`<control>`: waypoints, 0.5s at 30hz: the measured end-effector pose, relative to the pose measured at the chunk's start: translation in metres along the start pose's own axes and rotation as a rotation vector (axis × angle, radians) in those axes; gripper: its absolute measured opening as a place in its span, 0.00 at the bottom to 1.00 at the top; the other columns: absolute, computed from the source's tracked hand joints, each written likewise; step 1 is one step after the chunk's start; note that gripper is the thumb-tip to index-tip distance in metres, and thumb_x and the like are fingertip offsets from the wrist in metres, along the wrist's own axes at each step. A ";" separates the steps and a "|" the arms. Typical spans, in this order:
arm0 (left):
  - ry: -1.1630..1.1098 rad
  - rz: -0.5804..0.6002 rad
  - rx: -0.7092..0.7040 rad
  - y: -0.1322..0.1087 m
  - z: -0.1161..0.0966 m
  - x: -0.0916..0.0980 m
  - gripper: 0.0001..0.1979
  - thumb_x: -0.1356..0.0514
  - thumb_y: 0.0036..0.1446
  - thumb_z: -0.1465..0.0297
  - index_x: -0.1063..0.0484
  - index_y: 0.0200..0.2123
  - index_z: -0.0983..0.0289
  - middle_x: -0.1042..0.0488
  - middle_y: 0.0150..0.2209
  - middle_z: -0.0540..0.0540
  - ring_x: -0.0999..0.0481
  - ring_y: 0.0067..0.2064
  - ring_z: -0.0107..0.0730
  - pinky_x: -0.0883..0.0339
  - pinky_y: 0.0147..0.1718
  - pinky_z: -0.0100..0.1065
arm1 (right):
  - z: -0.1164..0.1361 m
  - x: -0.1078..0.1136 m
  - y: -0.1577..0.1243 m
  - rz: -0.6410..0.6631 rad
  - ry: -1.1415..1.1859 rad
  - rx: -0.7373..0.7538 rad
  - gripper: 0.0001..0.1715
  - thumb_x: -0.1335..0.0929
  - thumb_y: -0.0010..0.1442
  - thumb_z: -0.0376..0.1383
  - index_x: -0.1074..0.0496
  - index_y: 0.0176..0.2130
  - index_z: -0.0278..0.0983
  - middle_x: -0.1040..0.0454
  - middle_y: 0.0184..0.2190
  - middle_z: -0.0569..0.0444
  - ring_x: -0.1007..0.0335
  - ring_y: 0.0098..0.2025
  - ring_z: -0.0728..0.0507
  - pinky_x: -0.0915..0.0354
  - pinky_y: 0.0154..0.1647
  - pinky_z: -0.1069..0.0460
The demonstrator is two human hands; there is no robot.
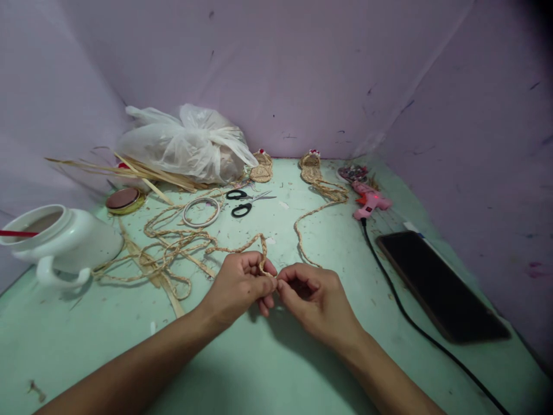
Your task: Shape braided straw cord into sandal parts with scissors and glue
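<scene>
A tan braided straw cord (235, 249) rises off the table in a small loop and comes down into my left hand (242, 282). The left thumb and fingers are closed on it. Close against those fingertips, my right hand (317, 294) pinches the cord's end between thumb and forefinger; the very tip is hidden. More of the cord lies in loose loops to the left. A separate braided strand (298, 227) runs from beneath the right hand back to a small woven slipper (311, 167). Its matching slipper (261, 167) lies beside the plastic bag.
Black-handled scissors (242, 203) and a white ring (201, 212) lie behind the hands. Left are a white jar (73, 236), a round tin (124, 200), straw strips (168, 176) and a plastic bag (190, 144). Right are a pink glue gun (371, 200), its black cable and a phone (440, 282).
</scene>
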State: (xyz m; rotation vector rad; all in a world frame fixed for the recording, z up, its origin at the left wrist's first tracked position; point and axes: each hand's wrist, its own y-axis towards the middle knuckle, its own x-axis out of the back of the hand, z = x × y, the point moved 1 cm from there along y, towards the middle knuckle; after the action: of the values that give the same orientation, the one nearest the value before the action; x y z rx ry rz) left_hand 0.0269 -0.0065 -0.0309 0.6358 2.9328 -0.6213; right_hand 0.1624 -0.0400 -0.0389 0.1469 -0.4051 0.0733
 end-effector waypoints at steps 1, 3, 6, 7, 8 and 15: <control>-0.003 0.003 0.001 0.000 0.000 0.000 0.08 0.40 0.39 0.73 0.36 0.25 0.66 0.31 0.12 0.48 0.35 0.13 0.23 0.38 0.12 0.25 | 0.000 0.000 0.000 0.000 -0.002 0.002 0.09 0.37 0.53 0.31 0.30 0.24 0.34 0.31 0.18 0.56 0.39 0.20 0.51 0.43 0.20 0.57; 0.000 -0.007 0.009 0.000 -0.002 0.000 0.08 0.40 0.39 0.72 0.36 0.26 0.66 0.31 0.12 0.48 0.35 0.13 0.24 0.38 0.12 0.25 | 0.000 0.001 0.000 0.003 -0.005 0.010 0.09 0.37 0.53 0.31 0.30 0.24 0.34 0.30 0.18 0.56 0.39 0.20 0.51 0.42 0.21 0.56; 0.027 -0.036 0.019 -0.001 -0.004 -0.003 0.08 0.41 0.38 0.73 0.37 0.26 0.66 0.32 0.12 0.47 0.35 0.13 0.24 0.38 0.12 0.25 | 0.000 0.000 0.000 0.011 0.005 0.022 0.09 0.37 0.52 0.30 0.30 0.23 0.34 0.30 0.18 0.56 0.39 0.20 0.51 0.42 0.21 0.56; 0.038 -0.048 0.021 -0.002 -0.005 -0.004 0.08 0.41 0.38 0.74 0.37 0.26 0.66 0.32 0.12 0.46 0.35 0.13 0.24 0.38 0.12 0.25 | 0.000 -0.001 0.000 0.010 0.009 0.024 0.09 0.37 0.52 0.30 0.30 0.23 0.34 0.30 0.18 0.57 0.39 0.20 0.51 0.43 0.20 0.56; 0.048 -0.058 0.023 -0.003 -0.005 -0.004 0.08 0.42 0.37 0.74 0.37 0.26 0.66 0.32 0.12 0.46 0.35 0.13 0.24 0.38 0.12 0.25 | 0.000 -0.001 0.001 0.011 0.014 0.023 0.09 0.37 0.52 0.30 0.30 0.23 0.34 0.30 0.18 0.57 0.40 0.19 0.51 0.43 0.20 0.57; 0.078 -0.076 0.005 -0.004 -0.004 -0.007 0.08 0.44 0.36 0.75 0.37 0.26 0.66 0.33 0.13 0.45 0.34 0.14 0.22 0.38 0.14 0.24 | 0.000 -0.001 -0.001 0.011 0.018 0.005 0.09 0.38 0.52 0.30 0.31 0.23 0.34 0.31 0.17 0.57 0.40 0.19 0.52 0.43 0.20 0.57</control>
State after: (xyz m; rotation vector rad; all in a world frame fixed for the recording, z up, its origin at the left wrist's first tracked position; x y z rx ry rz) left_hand 0.0317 -0.0110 -0.0248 0.5631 3.0411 -0.6251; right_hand 0.1613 -0.0410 -0.0395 0.1493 -0.3879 0.0864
